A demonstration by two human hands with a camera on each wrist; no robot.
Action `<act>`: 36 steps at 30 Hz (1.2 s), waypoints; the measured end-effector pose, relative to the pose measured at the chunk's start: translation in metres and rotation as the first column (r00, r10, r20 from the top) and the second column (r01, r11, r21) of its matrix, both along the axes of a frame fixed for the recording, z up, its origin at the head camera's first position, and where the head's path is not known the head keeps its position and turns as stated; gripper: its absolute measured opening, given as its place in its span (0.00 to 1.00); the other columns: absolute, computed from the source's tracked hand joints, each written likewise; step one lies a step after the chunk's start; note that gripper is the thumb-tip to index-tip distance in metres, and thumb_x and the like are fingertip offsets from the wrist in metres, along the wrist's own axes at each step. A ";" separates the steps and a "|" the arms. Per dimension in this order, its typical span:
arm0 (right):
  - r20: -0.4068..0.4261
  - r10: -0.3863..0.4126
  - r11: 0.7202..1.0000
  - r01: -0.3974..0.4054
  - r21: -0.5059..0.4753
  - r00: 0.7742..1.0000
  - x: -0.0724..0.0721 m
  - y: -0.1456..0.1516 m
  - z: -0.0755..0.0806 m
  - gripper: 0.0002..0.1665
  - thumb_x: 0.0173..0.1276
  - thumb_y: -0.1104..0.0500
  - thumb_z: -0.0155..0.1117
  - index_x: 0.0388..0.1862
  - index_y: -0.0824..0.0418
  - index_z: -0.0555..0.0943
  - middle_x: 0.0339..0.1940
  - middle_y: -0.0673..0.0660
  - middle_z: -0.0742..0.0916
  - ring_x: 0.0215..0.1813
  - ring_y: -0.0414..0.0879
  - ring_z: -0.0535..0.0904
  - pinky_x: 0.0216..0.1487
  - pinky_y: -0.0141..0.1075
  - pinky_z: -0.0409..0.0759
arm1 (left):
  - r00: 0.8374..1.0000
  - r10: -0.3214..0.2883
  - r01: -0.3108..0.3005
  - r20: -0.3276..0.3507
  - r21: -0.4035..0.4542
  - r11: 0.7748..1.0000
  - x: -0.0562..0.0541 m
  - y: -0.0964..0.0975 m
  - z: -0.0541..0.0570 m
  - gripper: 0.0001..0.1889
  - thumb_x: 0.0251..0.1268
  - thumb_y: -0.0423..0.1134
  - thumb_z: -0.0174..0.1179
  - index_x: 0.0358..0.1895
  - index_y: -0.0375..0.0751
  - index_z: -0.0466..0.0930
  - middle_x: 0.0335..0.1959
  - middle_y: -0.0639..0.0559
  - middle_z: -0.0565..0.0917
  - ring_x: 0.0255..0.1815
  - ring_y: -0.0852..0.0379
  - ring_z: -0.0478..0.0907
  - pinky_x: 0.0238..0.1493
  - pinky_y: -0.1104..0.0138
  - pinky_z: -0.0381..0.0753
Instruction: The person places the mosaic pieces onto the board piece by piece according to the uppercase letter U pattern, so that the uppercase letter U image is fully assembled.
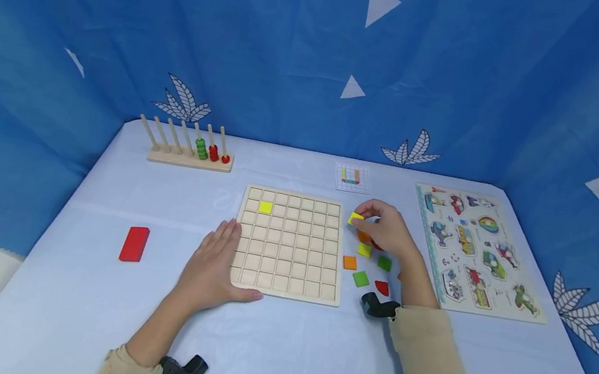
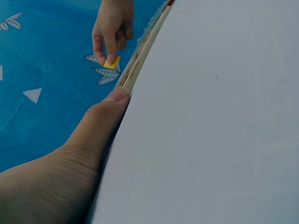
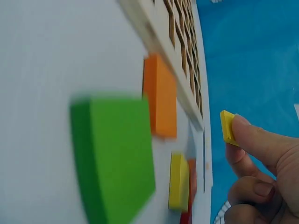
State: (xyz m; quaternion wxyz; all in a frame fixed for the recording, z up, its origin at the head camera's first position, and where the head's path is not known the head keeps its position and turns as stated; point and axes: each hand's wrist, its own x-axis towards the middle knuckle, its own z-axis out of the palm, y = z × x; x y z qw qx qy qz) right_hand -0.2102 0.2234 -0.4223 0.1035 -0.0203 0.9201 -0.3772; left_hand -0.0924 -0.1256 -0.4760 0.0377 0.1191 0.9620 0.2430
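A wooden grid board (image 1: 284, 295) lies in the middle of the table, with one yellow square tile (image 1: 265, 208) in its upper-left area. My left hand (image 1: 210, 270) rests at the board's lower-left corner, fingers straight along the left side and thumb at the front edge. Off the board's right side, my right hand (image 1: 387, 228) pinches another yellow square tile (image 3: 227, 127) between thumb and finger, raised above the table in the right wrist view. Below that hand lie loose tiles, among them an orange one (image 1: 349, 262), a green one (image 1: 360, 279) and a red one (image 1: 382, 287).
Behind the board lies a small pattern card (image 1: 352, 187). A wooden bead counter (image 1: 190, 161) stands at the back left, and a red block (image 1: 134, 244) lies on the left. To the right is a picture puzzle board (image 1: 452, 305). Blue cloth (image 1: 295, 52) hangs behind the table.
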 end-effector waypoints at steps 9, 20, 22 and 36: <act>-0.025 0.046 0.997 -0.048 -0.067 0.999 -0.005 -0.049 -0.002 0.12 0.66 0.52 0.71 0.44 0.53 0.80 0.43 0.54 0.84 0.49 0.51 0.76 0.47 0.42 0.75 | 1.000 0.003 -0.003 0.004 0.006 1.000 0.000 0.000 -0.001 0.76 0.33 0.81 0.67 0.80 0.35 0.42 0.83 0.42 0.44 0.84 0.45 0.38 0.81 0.47 0.44; -0.064 0.154 0.977 -0.162 -0.140 0.986 -0.003 -0.112 -0.001 0.10 0.65 0.54 0.71 0.42 0.54 0.81 0.40 0.52 0.84 0.47 0.48 0.78 0.44 0.40 0.77 | 1.000 0.001 -0.001 0.007 -0.005 1.000 0.000 -0.001 0.001 0.75 0.34 0.81 0.65 0.80 0.34 0.42 0.82 0.41 0.45 0.84 0.44 0.39 0.81 0.47 0.44; -0.060 0.178 0.973 -0.184 -0.140 0.982 -0.002 -0.123 0.000 0.09 0.65 0.55 0.71 0.42 0.54 0.81 0.40 0.52 0.84 0.46 0.47 0.78 0.44 0.40 0.77 | 1.000 0.002 -0.002 0.007 -0.008 1.000 0.000 -0.001 0.000 0.75 0.33 0.82 0.65 0.80 0.34 0.42 0.82 0.41 0.45 0.84 0.45 0.39 0.81 0.48 0.44; -0.077 0.233 0.971 -0.236 -0.027 0.969 0.004 -0.167 -0.008 0.08 0.64 0.55 0.72 0.39 0.52 0.82 0.36 0.48 0.84 0.40 0.43 0.78 0.44 0.37 0.78 | 1.000 -0.011 0.011 0.002 -0.017 1.000 0.000 -0.003 0.000 0.76 0.34 0.83 0.63 0.80 0.34 0.41 0.83 0.42 0.43 0.84 0.46 0.38 0.82 0.50 0.43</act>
